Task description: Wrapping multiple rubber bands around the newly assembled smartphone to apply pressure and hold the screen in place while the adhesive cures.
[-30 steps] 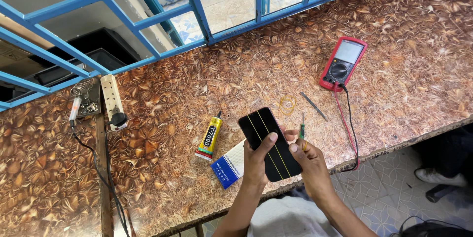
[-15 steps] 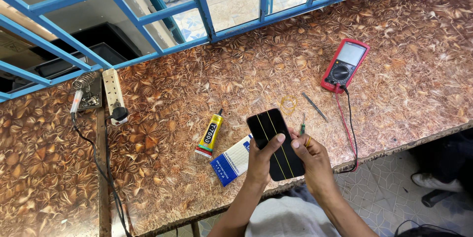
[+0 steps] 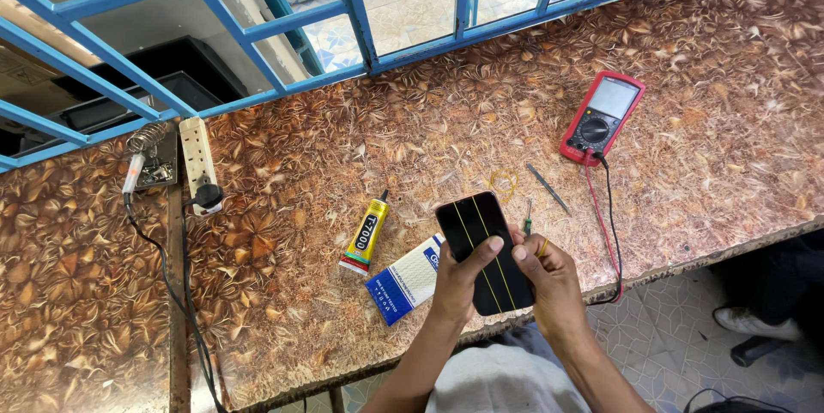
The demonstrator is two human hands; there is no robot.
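Note:
A black smartphone [image 3: 479,233] with two thin yellow bands stretched along its length is held over the table's near edge. My left hand [image 3: 459,276] grips its left side, thumb on the screen. My right hand [image 3: 549,280] holds the right side, with a yellow band looped at a finger. A small green-handled screwdriver [image 3: 529,217] lies just beyond my right hand. A yellow glue tube [image 3: 366,234] and a blue and white box [image 3: 405,280] lie left of the phone.
A red multimeter [image 3: 602,117] with red and black leads sits at the right. Tweezers [image 3: 549,189] and a yellow rubber band [image 3: 503,181] lie behind the phone. A white power strip [image 3: 198,162] and soldering iron stand [image 3: 151,155] are at the left, under blue window bars [image 3: 360,9].
Both hands and the phone have stayed near the table's front edge, with only small shifts of the fingers on the phone. The camera view has moved slightly.

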